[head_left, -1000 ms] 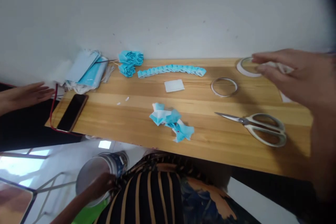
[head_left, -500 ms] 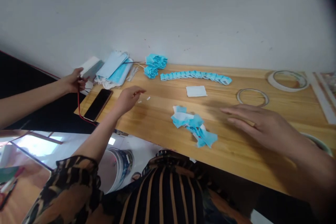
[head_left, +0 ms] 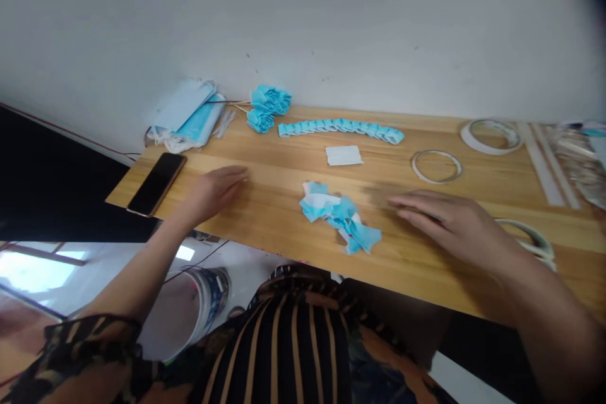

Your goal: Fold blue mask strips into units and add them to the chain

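Note:
My left hand (head_left: 215, 191) rests low over the table between the phone (head_left: 157, 183) and a loose pile of blue and white fabric pieces (head_left: 338, 214). Its fingers point right and lie together; whether they hold anything is too small to tell. To the right of the pile hovers my right hand (head_left: 440, 221), thumb and fingers slightly apart, with nothing seen between them. A small white folded piece (head_left: 344, 155) lies behind the pile. Further back, a pleated blue strip (head_left: 341, 127) curves along the wooden table (head_left: 279, 167).
Blue flowers on sticks (head_left: 269, 101) and a stack of masks (head_left: 184, 115) lie at the back left. On the right are a thin tape ring (head_left: 436, 166), a larger roll (head_left: 490, 137), another roll (head_left: 533, 240) and white strips (head_left: 544, 164). A bucket (head_left: 203, 309) stands below.
Another person's hand with a white box and a red cord has left the left side. The view has shifted, and small white bits near my left hand no longer show.

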Demonstrator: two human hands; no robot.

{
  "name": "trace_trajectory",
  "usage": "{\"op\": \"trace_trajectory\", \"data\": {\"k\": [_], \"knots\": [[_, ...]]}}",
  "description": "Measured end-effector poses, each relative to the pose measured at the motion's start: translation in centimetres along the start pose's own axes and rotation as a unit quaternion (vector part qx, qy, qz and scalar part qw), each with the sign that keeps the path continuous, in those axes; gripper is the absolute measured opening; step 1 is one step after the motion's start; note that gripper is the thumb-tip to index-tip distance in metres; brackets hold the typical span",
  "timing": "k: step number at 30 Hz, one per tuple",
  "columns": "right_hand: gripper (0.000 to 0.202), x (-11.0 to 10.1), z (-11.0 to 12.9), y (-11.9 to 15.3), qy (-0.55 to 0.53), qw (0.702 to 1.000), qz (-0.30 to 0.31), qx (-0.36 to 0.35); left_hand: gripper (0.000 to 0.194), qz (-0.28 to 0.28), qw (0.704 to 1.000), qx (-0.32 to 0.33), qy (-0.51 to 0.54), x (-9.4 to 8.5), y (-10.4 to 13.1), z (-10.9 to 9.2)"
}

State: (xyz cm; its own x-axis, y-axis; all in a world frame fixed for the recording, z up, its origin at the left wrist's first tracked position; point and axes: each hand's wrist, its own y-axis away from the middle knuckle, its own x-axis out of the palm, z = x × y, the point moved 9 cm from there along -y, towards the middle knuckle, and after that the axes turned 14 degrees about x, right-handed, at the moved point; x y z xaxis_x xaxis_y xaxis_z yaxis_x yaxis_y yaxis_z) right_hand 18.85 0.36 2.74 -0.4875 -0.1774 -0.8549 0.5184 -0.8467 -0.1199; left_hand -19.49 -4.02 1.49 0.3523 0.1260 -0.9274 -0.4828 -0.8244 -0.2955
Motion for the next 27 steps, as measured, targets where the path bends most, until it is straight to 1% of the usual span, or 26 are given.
{"op": "trace_trajectory", "data": {"k": [2,3,5,7,9,11,12,15,17,20,22,24,27], "knots": [[0.033,0.3,0.6,-0.4,-0.004,1.0,0.014,-0.002,0.039,-0.056,0.998,-0.003,0.009,-1.4,-1.1,-0.9],[0.033,0.5,1.0,-0.7,-0.006,1.0,0.021,-0.004,0.039,-0.075,0.997,0.003,0.02,-1.8,-2.1,-1.7],[0.033,0.8,1.6,-1.2,-0.011,0.999,0.032,-0.007,0.036,-0.091,0.993,0.037,0.063,-1.8,-4.5,-3.8],[0.034,1.0,2.3,-1.6,-0.012,0.999,0.037,-0.01,0.031,-0.085,0.987,0.083,0.106,-1.0,-6.9,-6.3],[0.034,1.2,2.9,-2.1,-0.017,0.999,0.04,-0.013,0.028,-0.062,0.981,0.12,0.137,0.3,-8.8,-8.3],[0.034,1.6,3.5,-2.7,-0.024,0.999,0.047,-0.014,0.026,-0.038,0.974,0.149,0.167,1.7,-10.3,-9.6],[0.033,1.8,3.8,-3.1,-0.026,0.998,0.05,-0.013,0.026,-0.031,0.97,0.158,0.18,2.4,-10.9,-9.9],[0.031,2.8,5.1,-4.6,-0.013,0.998,0.063,-0.02,0.024,-0.031,0.966,0.158,0.204,4.1,-13.0,-9.7],[0.036,3.6,6.0,-5.4,0.005,0.997,0.076,-0.03,0.023,-0.032,0.97,0.139,0.198,5.2,-14.7,-9.0],[0.066,4.6,7.0,-5.9,0.031,0.995,0.086,-0.031,0.025,-0.023,0.977,0.087,0.192,6.9,-17.1,-7.8],[0.077,5.1,7.4,-5.8,0.047,0.995,0.085,-0.025,0.028,-0.02,0.973,0.072,0.22,7.9,-18.3,-7.6],[0.077,5.3,7.3,-5.4,0.058,0.995,0.082,-0.022,0.029,-0.033,0.965,0.055,0.255,8.4,-18.8,-7.2],[0.068,4.9,6.8,-5.1,0.036,0.996,0.082,-0.025,0.029,-0.052,0.952,0.018,0.3,9.0,-18.4,-6.2]]}}
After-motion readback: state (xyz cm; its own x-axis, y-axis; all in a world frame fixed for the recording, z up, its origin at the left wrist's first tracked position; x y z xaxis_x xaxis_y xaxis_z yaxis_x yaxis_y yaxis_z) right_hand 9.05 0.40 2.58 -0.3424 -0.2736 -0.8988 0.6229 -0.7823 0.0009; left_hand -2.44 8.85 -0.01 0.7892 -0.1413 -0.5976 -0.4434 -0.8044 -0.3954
